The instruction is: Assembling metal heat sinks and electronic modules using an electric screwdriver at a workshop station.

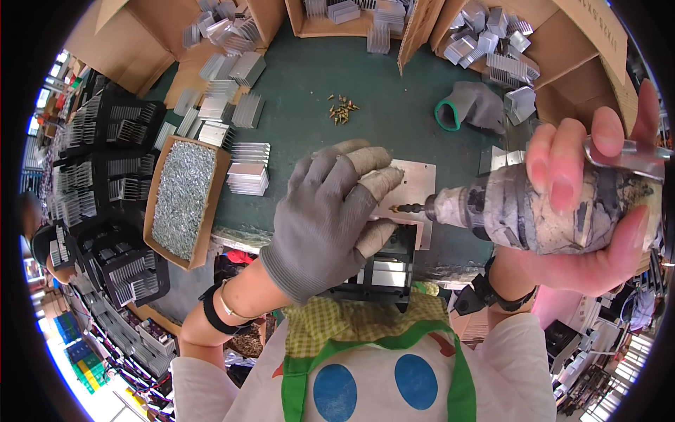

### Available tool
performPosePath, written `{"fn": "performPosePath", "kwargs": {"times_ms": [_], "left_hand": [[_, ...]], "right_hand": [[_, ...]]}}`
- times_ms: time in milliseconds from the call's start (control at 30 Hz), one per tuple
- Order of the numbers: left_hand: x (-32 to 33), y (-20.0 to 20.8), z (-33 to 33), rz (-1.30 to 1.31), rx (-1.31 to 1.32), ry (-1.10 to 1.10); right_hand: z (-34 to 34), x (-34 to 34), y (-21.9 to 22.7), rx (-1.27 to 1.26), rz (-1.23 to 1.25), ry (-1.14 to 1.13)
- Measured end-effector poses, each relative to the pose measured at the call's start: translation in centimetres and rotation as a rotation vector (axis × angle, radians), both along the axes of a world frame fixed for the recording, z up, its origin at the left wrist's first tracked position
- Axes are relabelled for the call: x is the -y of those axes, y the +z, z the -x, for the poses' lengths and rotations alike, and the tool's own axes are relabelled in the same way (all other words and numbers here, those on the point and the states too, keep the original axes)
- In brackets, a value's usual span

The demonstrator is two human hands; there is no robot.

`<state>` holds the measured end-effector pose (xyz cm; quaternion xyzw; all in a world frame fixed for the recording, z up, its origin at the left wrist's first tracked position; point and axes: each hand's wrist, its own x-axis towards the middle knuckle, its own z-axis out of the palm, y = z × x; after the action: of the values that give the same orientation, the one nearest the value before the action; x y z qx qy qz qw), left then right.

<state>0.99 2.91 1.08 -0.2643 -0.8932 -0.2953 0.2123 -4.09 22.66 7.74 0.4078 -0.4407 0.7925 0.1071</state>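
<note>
Here the single taped power driver [517, 211] is lying sideways in the bare right hand [598, 271], fingers and thumb wrapping round its body, the bit [413, 208] pointing left across one pale metal plate [422, 186]; whether it's touching, or carrying a screw, is hard to make out. Just left of that grip, the gloved left hand [320, 211] is covering the plate's left side, and I can't tell whether its fingers are clasping anything. Nearer the body, a black frame [397, 246] is showing, partly hidden by plate and hand. Beyond the left fingers, brass-coloured screws [342, 111] are overlapping too much to count; beyond the driver, one grey glove [481, 102] is lying with its green cuff showing. Well left of both hands, one cardboard tray [219, 184] is holding countless silvery pieces [184, 193], finned metal blocks [247, 179] are clustering beside it, and farthest out, at least three large cardboard boxes [130, 53] are running out of view.
</note>
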Motion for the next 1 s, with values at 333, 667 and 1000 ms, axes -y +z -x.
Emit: {"fn": "performPosePath", "kwargs": {"times_ms": [333, 667, 1000], "left_hand": [[-2.3, -0.7, -2.1, 0.218, 0.29, -0.216], [-2.0, -0.6, -2.0, 0.29, -0.018, -0.28], [-3.1, -0.4, 0.5, 0.498, 0.594, -0.227]], "right_hand": [[-2.4, -3.1, -0.5, 0.128, 0.015, -0.184], [-2.7, -4.6, -0.4, 0.061, -0.108, -0.141], [-3.5, -3.0, -0.9, 0.244, -0.209, -0.341]]}}
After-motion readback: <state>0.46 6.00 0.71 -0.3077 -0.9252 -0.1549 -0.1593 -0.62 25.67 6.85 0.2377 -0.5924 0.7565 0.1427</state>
